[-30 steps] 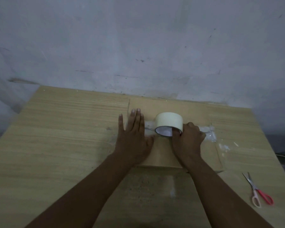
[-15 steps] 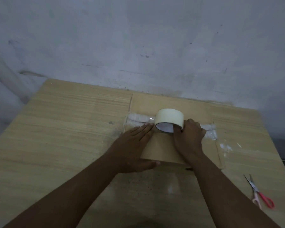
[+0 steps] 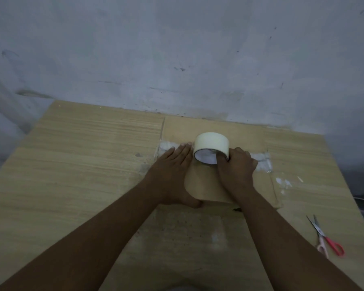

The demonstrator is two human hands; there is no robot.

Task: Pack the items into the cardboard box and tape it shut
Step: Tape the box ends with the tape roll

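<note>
A closed cardboard box (image 3: 206,185) sits on the wooden table against the wall, with clear tape (image 3: 261,159) running across its top. A cream tape roll (image 3: 211,143) stands on the box's top. My right hand (image 3: 236,166) grips the roll from the right, a finger hooked into its core. My left hand (image 3: 172,173) lies flat with straight fingers on the left part of the box top, fingertips on the tape just left of the roll, thumb at the box's near edge.
Red-and-pink-handled scissors (image 3: 324,238) lie on the table (image 3: 72,164) at the right, near its edge. The grey wall (image 3: 177,59) rises directly behind the box. Bits of tape residue (image 3: 283,182) mark the table right of the box.
My left hand turned from pointing away to lying slanted across the box's left part, fingertips toward the roll. The right hand kept its hold on the roll.
</note>
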